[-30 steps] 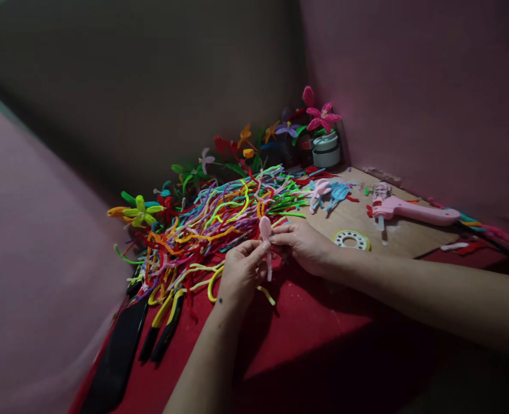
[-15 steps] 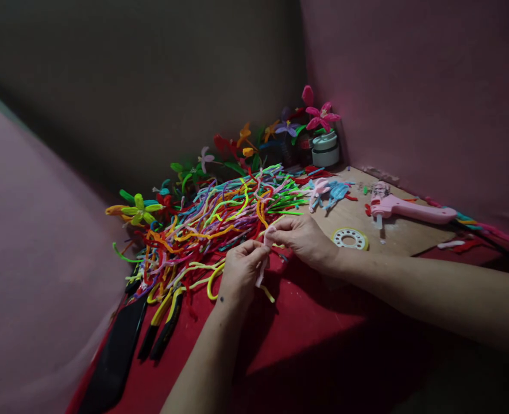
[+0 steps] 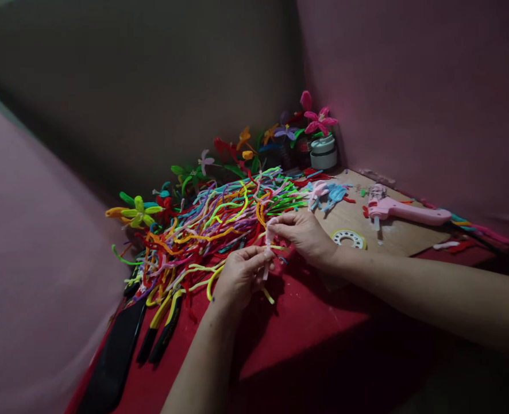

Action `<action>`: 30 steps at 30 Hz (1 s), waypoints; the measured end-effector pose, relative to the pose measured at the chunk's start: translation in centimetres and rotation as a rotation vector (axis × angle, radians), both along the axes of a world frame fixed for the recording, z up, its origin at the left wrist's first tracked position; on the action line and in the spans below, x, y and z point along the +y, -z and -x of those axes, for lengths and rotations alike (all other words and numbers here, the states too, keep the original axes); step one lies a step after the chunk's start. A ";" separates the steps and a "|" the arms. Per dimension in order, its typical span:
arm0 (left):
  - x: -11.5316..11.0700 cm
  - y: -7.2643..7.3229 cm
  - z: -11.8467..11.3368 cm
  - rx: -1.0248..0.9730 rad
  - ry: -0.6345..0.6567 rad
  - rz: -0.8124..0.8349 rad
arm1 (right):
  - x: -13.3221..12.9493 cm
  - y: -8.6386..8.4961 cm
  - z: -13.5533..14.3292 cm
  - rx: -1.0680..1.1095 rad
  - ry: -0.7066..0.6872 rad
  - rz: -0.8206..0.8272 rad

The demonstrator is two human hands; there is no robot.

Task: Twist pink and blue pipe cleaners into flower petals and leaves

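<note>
Between my hands is a pale pink pipe cleaner (image 3: 269, 234), doubled into a narrow strip. My left hand (image 3: 242, 269) pinches its lower part, and a short end hangs below the fingers. At the upper end, my right hand (image 3: 305, 234) holds it between thumb and fingertips. Both hands are over the front edge of a heap of coloured pipe cleaners (image 3: 220, 215). A roll of tape (image 3: 348, 240) lies just right of my right hand. Yellow-handled pliers (image 3: 164, 319) rest left of my left hand, partly under the heap.
A pink glue gun (image 3: 409, 210) lies on a wooden board (image 3: 396, 238) at the right, near pink and blue pipe-cleaner pieces (image 3: 334, 195). Pipe-cleaner flowers (image 3: 139, 214) line the back, by a pale jar (image 3: 323, 152). A black flat object (image 3: 112, 356) lies front left on the red table (image 3: 185, 368).
My hands have drawn slightly apart along the pink pipe cleaner, so more of it shows between them. My left fingers sit a little lower on it.
</note>
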State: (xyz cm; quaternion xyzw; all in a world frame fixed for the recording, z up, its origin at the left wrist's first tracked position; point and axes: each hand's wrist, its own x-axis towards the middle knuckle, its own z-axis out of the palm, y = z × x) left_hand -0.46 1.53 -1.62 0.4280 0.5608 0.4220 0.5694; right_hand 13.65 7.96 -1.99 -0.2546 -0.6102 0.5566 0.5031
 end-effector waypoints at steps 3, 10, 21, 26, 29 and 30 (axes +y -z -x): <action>0.0 0.1 -0.1 0.009 -0.040 -0.029 | 0.0 0.5 0.4 0.006 -0.076 0.129; 1.9 -1.9 0.5 0.045 -0.249 -0.264 | -1.1 0.4 0.5 -0.048 -0.232 0.241; 11.8 -2.0 -6.0 0.235 0.044 -0.276 | -2.4 0.9 -0.1 -0.144 -0.171 -0.297; 14.5 -1.1 -7.3 0.294 0.085 -0.253 | -2.2 1.0 0.1 -0.138 -0.165 -0.353; 15.5 -0.5 -7.6 0.352 0.115 -0.260 | -2.1 1.2 0.2 -0.138 -0.143 -0.368; 15.7 -0.3 -7.7 0.372 0.129 -0.265 | -2.0 1.3 0.2 -0.141 -0.135 -0.367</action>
